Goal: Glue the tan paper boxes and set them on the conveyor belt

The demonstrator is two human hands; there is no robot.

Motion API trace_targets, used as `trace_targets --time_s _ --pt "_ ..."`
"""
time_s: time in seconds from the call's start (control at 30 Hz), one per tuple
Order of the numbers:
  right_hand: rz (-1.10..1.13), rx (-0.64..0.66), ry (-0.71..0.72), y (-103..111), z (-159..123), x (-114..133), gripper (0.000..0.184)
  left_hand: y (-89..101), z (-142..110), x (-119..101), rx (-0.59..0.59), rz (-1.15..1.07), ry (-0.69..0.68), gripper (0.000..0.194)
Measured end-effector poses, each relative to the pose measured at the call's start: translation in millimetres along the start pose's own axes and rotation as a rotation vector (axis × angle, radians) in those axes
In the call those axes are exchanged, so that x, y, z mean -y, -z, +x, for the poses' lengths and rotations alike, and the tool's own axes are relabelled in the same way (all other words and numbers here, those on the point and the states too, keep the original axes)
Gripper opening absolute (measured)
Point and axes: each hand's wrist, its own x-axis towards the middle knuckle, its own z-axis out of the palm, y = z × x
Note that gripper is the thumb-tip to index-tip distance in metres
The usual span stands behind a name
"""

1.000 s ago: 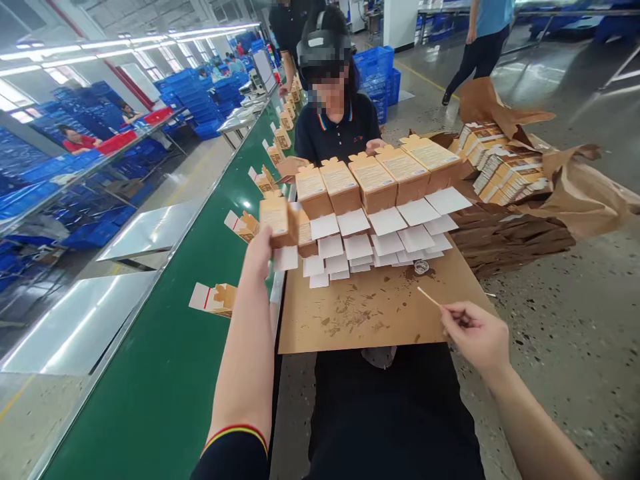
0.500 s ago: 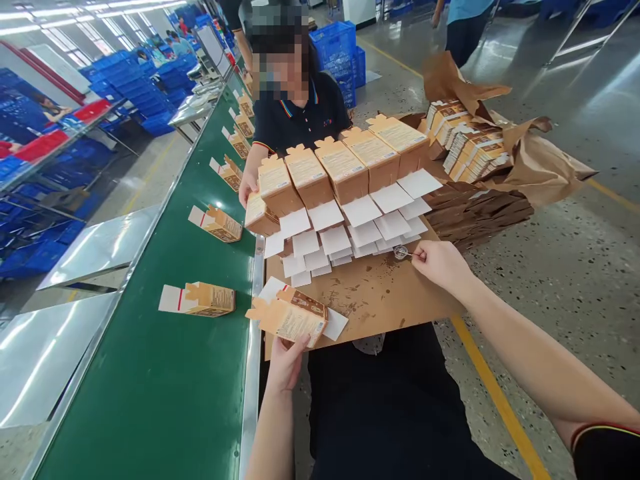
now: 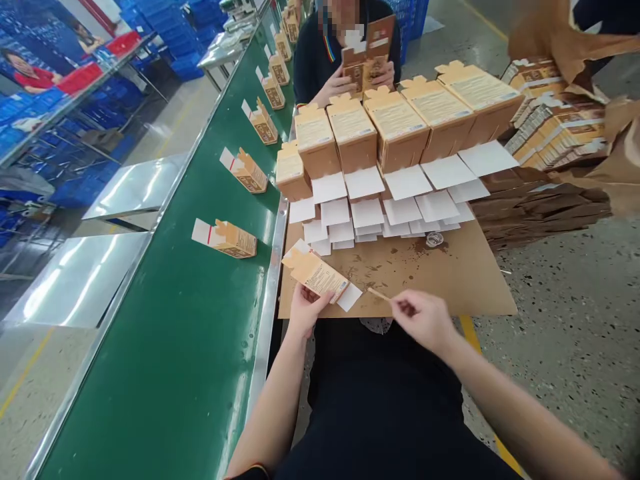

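My left hand point(image 3: 309, 310) grips a small tan carton point(image 3: 320, 277), which lies tilted with its tabbed flaps to the upper left and a white flap toward my right hand. Between the fingertips of my right hand point(image 3: 423, 320) is a thin light-brown stick point(image 3: 379, 293). Its tip points left and stands just apart from the carton's white flap. Farther back on the brown cardboard sheet point(image 3: 465, 280) sits a small clear dish point(image 3: 434, 239) with dark spots around it. Behind that, cartons point(image 3: 400, 123) are stacked in rows, their white flaps point(image 3: 387, 212) hanging toward me.
On my left runs a green conveyor belt point(image 3: 200, 360) with a metal edge, bearing a line of upright cartons point(image 3: 235, 239). Across the stack a co-worker point(image 3: 313, 67) holds an unfolded carton point(image 3: 367, 60). Bundled flat cartons point(image 3: 560, 127) lie in torn brown paper at the right.
My right hand has drawn the stick from the clear dish, back and left toward the carton. My left hand keeps hold of the carton. The co-worker has lifted another carton.
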Motion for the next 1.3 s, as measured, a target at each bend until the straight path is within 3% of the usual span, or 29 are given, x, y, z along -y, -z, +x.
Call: trace_targets --time_s 0.1,0.23,0.4,0.7,0.87,1.03,1.13,1.3 --pt "0.02 0.046 0.08 -48.6 -17.2 7.9 0.021 0.1 -1.3 -6.3 0.045 0.015 0.018 0.075" --pt "-0.03 0.055 0.091 -68.4 -19.4 -0.1 0.023 0.0 -3.0 -11.2 0.061 0.016 0.014 0.076" --pt "-0.031 0.015 0.057 -60.8 -15.0 -10.5 0.022 -1.3 -5.0 -10.2 0.057 0.036 -0.004 0.078" --pt "0.049 -0.14 -0.147 -34.8 -19.1 -3.9 0.023 -22.3 -34.0 3.8 -0.099 0.252 -0.197 0.076" --pt "0.072 -0.149 -0.172 -23.2 -27.6 1.0 0.025 -26.2 -41.3 12.7 -0.09 0.356 -0.193 0.07" --pt "0.099 -0.151 -0.129 -24.9 -29.0 2.7 0.027 -27.1 -40.0 16.0 -0.081 0.388 -0.219 0.069" --pt "0.103 -0.171 -0.121 -21.6 -28.5 2.9 0.027 -3.1 -28.5 10.0 -0.191 0.394 -0.251 0.071" --pt "0.096 -0.217 -0.143 -11.8 -24.1 -0.5 0.032 90.5 12.5 -20.7 -0.655 0.301 -0.314 0.081"
